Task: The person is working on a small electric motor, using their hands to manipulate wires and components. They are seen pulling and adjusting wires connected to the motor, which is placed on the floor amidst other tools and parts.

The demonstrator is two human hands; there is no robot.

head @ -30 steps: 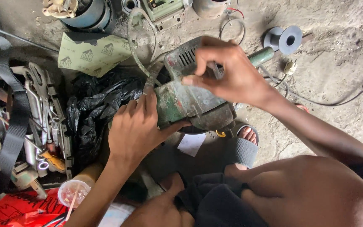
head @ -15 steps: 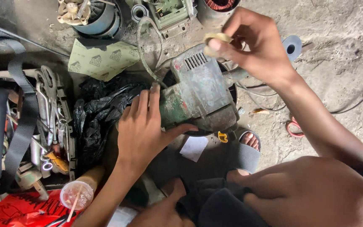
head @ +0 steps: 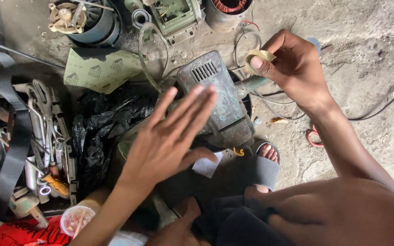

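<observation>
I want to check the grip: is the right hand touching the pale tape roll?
Touching. The head view shows the right hand pinching the tape roll between thumb and fingers.

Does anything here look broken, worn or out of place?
Yes. The green tool body under the left hand looks corroded, its paint worn off in patches. Behind it on the dirt floor lie parts of opened-up machines: a coil of copper winding and a bare housing.

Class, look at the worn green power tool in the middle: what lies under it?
Under the power tool, a dark round rim shows at its right side, with black plastic sheeting to its left. The left hand covers the tool's near-left part, so what lies beneath there is hidden.
</observation>
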